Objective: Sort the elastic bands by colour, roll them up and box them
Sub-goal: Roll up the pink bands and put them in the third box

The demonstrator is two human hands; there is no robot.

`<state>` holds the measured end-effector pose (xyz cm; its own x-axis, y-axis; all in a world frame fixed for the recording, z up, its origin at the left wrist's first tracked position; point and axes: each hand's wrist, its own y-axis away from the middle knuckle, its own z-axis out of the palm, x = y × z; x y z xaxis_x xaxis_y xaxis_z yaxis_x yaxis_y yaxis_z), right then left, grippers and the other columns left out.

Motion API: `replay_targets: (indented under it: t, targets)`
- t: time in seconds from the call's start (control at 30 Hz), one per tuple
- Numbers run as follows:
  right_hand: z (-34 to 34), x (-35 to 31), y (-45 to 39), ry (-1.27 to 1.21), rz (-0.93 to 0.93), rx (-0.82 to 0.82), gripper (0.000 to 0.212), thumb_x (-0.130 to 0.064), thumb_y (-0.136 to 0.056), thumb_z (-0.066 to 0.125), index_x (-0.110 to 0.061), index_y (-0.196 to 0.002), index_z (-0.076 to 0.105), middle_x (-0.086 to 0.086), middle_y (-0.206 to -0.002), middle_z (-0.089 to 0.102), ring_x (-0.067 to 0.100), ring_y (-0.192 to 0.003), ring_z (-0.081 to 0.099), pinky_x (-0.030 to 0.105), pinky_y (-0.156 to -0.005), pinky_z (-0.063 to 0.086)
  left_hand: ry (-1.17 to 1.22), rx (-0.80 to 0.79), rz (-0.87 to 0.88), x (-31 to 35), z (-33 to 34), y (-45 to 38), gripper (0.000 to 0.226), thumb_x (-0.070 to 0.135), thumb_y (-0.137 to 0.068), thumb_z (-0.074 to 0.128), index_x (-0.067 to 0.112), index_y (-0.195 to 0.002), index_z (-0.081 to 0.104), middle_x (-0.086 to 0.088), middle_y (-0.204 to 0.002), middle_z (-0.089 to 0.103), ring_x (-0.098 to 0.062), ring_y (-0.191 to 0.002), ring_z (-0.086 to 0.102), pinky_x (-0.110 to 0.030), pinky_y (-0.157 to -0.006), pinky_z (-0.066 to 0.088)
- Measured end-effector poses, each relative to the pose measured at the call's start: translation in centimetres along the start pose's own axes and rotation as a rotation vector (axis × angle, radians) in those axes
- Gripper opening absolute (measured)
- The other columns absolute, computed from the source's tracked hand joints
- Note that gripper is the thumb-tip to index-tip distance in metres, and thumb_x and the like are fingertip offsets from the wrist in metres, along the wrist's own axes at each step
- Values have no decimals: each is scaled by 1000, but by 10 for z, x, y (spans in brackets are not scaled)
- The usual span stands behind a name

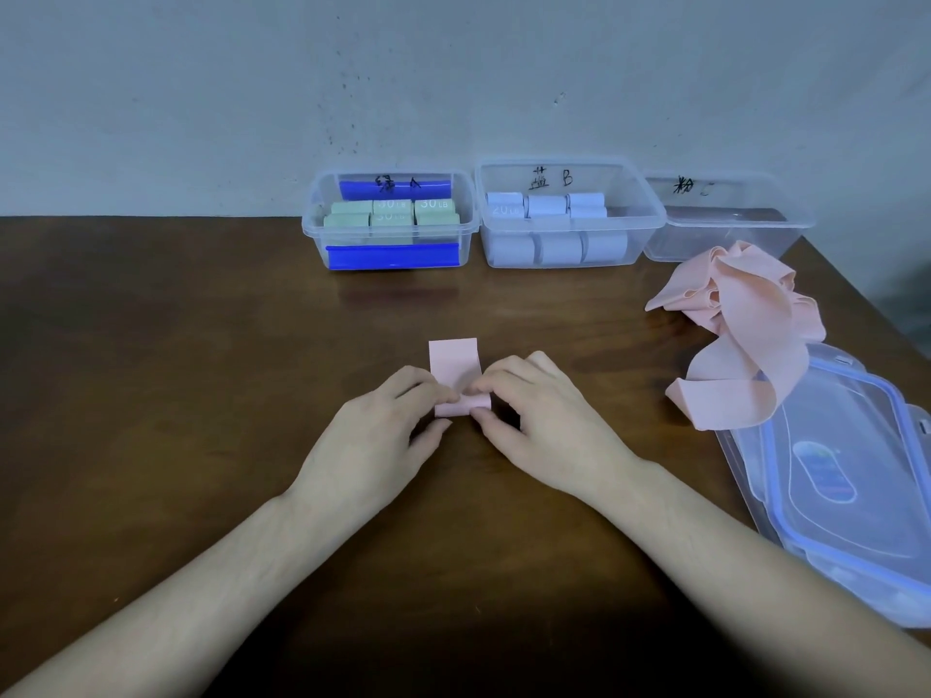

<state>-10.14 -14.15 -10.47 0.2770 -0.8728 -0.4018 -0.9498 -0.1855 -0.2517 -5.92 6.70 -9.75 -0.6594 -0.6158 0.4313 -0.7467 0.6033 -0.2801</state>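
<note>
Head view: pink band [453, 362] lies lengthwise away from hands.

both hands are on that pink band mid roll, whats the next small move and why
Probably keep rolling the pink band forward: the left hand and right hand pinch a small roll at its near end, while a flat tail lies unrolled on the table beyond the fingers. Once rolled, it likely goes in the right-hand box, which holds no rolls yet.
</note>
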Motion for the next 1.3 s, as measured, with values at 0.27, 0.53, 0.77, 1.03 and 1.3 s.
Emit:
replay_targets:
  t: [0.27, 0.53, 0.77, 1.03, 1.3]
  targets:
    - [5, 1, -8, 11, -10, 55, 22, -28, -95, 64, -28, -117, 64, -15, -117, 57, 11, -99, 48, 33, -86, 48, -2, 10, -72, -7, 1, -12, 29, 25, -98, 57, 22, -126, 66, 14, -118, 55, -9, -79, 61, -16, -65, 48]
    - [10, 9, -18, 28, 3, 111, 28, -31, -96, 61, -27, -123, 66, -12, -115, 58, 13, -98, 46, 37, -87, 48, -1, 33, -30, -12, 6, -16, 22, 18, -92, 68, 21, -114, 70, 13, -110, 57, -4, -67, 49, -2, -57, 35]
    - [12, 11, -25, 19, 9, 159, 20, -23, -92, 68, -25, -112, 67, -10, -109, 60, 13, -95, 46, 39, -82, 49, 5, 52, -52, -16, 7, -25, 30, 23, -98, 58, 24, -127, 63, 13, -117, 52, -11, -70, 59, -10, -57, 39]
    - [8, 12, -35, 55, 54, 122, 33, -31, -98, 60, -26, -130, 63, -9, -117, 57, 12, -102, 43, 35, -90, 47, -91, 67, 30, -20, 6, -33, 24, 13, -91, 67, 17, -114, 66, 6, -113, 54, -13, -62, 56, -21, -55, 47]
    - [7, 18, -46, 64, 51, 85, 24, -27, -95, 63, -28, -118, 65, -13, -118, 60, 14, -104, 47, 31, -90, 45, -132, 23, 1, -24, 6, -41, 35, 20, -93, 65, 23, -127, 61, 6, -118, 51, -16, -67, 60, -21, -59, 46]
